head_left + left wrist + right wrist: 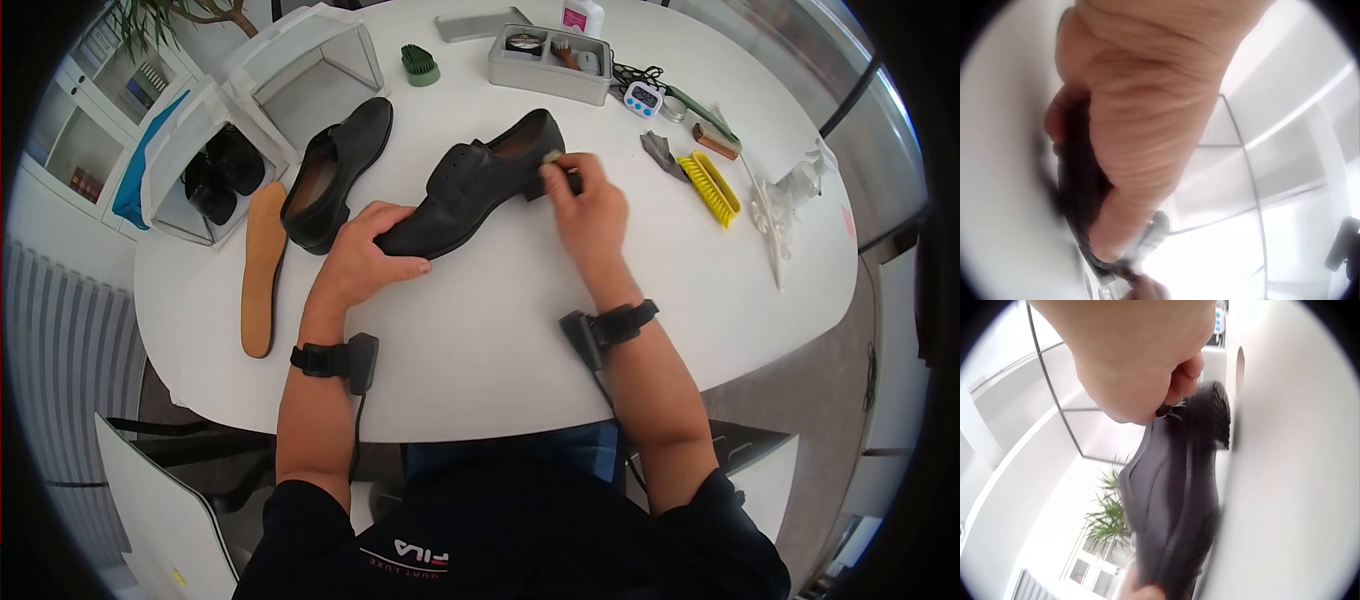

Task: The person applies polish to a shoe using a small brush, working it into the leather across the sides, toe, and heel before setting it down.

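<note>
A black lace-less shoe [460, 205] lies tilted over the table, toe toward the left. My left hand [365, 255] grips its toe, thumb along the near side; in the left wrist view the left hand [1141, 106] covers much of the dark shoe [1079, 169]. At the heel, my right hand [592, 210] pinches a small dark object with pale bristles [551, 158]. In the right wrist view the right hand [1141, 362] has its fingers curled, and bristles [1175, 409] touch the heel end of the shoe [1172, 481]. Most of the small object is hidden by the fingers.
Another black shoe [340, 175] and a tan insole [262, 270] lie left, beside white mesh boxes [305, 75]. Behind are a green brush [420, 66] and metal tin [550, 75]. A timer [642, 99], wooden brush [716, 141], yellow brush [710, 189] and crumpled plastic [780, 215] lie right.
</note>
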Demonstrator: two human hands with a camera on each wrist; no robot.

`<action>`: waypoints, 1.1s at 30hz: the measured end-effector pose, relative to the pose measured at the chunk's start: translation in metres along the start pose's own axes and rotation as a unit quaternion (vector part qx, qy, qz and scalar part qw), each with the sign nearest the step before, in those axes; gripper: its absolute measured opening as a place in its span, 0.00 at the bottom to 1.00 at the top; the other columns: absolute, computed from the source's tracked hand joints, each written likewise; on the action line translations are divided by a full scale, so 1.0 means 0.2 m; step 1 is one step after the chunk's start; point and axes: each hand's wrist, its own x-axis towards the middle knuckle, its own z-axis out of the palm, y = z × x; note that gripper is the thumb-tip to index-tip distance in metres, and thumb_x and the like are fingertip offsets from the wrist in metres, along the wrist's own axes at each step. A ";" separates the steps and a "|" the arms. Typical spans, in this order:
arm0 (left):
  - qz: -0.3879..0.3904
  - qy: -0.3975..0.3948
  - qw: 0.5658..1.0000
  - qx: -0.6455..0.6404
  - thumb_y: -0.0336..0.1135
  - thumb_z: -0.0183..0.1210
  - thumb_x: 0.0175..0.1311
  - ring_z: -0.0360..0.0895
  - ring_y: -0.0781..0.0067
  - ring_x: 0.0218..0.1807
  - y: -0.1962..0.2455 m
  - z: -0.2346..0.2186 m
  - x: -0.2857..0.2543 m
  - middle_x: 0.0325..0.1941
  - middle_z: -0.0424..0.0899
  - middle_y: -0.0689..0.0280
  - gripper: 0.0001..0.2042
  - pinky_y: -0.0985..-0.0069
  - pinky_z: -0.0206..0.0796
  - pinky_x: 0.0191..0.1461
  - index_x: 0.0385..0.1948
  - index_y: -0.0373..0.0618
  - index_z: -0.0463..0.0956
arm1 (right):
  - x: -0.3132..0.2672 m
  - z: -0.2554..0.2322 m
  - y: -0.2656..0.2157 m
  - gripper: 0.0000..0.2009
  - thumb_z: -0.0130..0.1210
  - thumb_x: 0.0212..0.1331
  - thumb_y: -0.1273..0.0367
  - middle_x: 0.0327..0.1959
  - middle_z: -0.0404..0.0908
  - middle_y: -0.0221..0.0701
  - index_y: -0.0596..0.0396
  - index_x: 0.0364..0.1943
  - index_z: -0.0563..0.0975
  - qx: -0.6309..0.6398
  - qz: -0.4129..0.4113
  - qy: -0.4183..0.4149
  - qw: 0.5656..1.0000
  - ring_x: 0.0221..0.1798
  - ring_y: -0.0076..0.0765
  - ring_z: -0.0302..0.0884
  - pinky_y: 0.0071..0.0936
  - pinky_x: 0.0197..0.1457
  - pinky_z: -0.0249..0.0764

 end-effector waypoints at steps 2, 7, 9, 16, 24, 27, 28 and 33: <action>-0.023 0.006 0.999 -0.022 0.34 0.80 0.45 0.82 0.66 0.53 0.00 0.00 0.00 0.54 0.84 0.62 0.33 0.72 0.74 0.60 0.58 0.36 0.82 | -0.08 0.02 -0.13 0.10 0.70 0.63 0.63 0.37 0.89 0.35 0.50 0.42 0.83 0.075 -0.102 -0.057 0.990 0.35 0.47 0.87 0.38 0.37 0.81; -0.039 -0.006 0.996 -0.074 0.32 0.79 0.46 0.80 0.72 0.53 -0.05 -0.02 0.00 0.52 0.84 0.65 0.31 0.75 0.72 0.60 0.57 0.34 0.82 | -0.13 0.03 -0.20 0.10 0.71 0.62 0.64 0.36 0.88 0.34 0.50 0.42 0.83 0.107 -0.160 -0.148 0.970 0.35 0.45 0.87 0.36 0.36 0.81; -0.055 -0.013 0.993 -0.102 0.32 0.79 0.46 0.78 0.75 0.52 -0.05 -0.02 0.00 0.50 0.84 0.67 0.31 0.75 0.71 0.60 0.57 0.33 0.82 | -0.05 0.00 -0.10 0.10 0.70 0.63 0.62 0.32 0.89 0.35 0.50 0.42 0.84 0.041 -0.122 -0.083 0.988 0.33 0.45 0.87 0.36 0.36 0.81; -0.064 -0.022 0.992 -0.106 0.32 0.78 0.47 0.78 0.76 0.50 -0.03 -0.02 0.00 0.48 0.83 0.68 0.31 0.76 0.71 0.59 0.57 0.33 0.81 | 0.03 -0.08 -0.02 0.10 0.70 0.64 0.60 0.30 0.89 0.34 0.48 0.41 0.84 -0.027 0.007 -0.008 1.000 0.30 0.44 0.87 0.38 0.35 0.80; -0.070 -0.025 0.991 -0.111 0.31 0.80 0.46 0.80 0.72 0.53 -0.05 -0.02 0.01 0.51 0.83 0.66 0.32 0.75 0.71 0.61 0.58 0.31 0.81 | -0.09 -0.02 -0.16 0.10 0.72 0.61 0.62 0.30 0.87 0.33 0.49 0.39 0.84 0.082 -0.142 -0.103 0.981 0.32 0.46 0.86 0.38 0.35 0.80; -0.046 -0.029 0.993 -0.103 0.32 0.79 0.45 0.80 0.71 0.53 -0.04 -0.04 0.00 0.51 0.83 0.65 0.33 0.75 0.71 0.61 0.58 0.31 0.81 | 0.03 -0.09 -0.02 0.12 0.70 0.64 0.58 0.31 0.89 0.36 0.50 0.41 0.84 0.026 0.025 -0.041 0.998 0.33 0.45 0.88 0.36 0.39 0.81; -0.045 -0.029 0.994 -0.092 0.32 0.79 0.45 0.80 0.71 0.53 -0.04 -0.04 0.00 0.51 0.83 0.65 0.33 0.75 0.71 0.61 0.57 0.31 0.81 | 0.07 -0.10 0.03 0.12 0.70 0.64 0.58 0.31 0.89 0.36 0.50 0.41 0.84 0.026 0.025 -0.041 0.999 0.33 0.45 0.88 0.36 0.39 0.81; -0.029 -0.027 0.997 -0.064 0.33 0.79 0.45 0.80 0.70 0.53 -0.04 -0.03 0.00 0.52 0.83 0.64 0.32 0.75 0.71 0.60 0.57 0.31 0.82 | 0.09 -0.11 0.07 0.13 0.69 0.65 0.57 0.31 0.89 0.38 0.51 0.42 0.85 0.024 0.108 0.021 0.994 0.34 0.44 0.89 0.36 0.40 0.82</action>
